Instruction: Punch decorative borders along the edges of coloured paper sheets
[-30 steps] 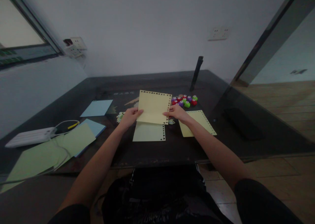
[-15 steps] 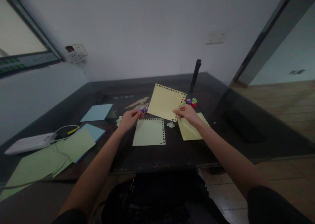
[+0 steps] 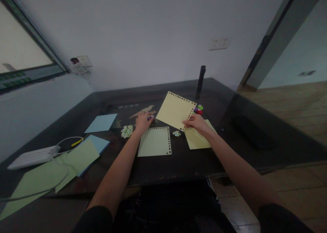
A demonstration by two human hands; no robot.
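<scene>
Fingers of the right hand (image 3: 198,123) are closed on the lower right edge of a pale yellow sheet (image 3: 175,110) with a punched border, which is lifted off the dark bench (image 3: 178,161) and tilted, just right of the frame's centre. Under that hand a second yellow sheet (image 3: 196,139) lies flat on the bench. The left hand (image 3: 142,121), a little left of centre, has its fingers curled around a small purple punch (image 3: 150,117); only a bit of the punch shows past the fingertips. Below and between the two hands a light green sheet (image 3: 154,141) with punched holes along its right and top edges lies flat. Just left of the left hand sits a small heap of pale paper cut-outs (image 3: 127,131), and a smaller cluster (image 3: 176,133) lies between the green sheet and the flat yellow one. Behind the lifted sheet, a few coloured punches (image 3: 198,109) in green, red and purple peek out at its right edge, near a dark upright post (image 3: 200,82). In the left part of the frame lie a blue sheet (image 3: 101,122), another blue sheet (image 3: 98,145) partly covered by large green sheets (image 3: 48,173), and a white power strip (image 3: 32,155) with its cable looping over the paper.
</scene>
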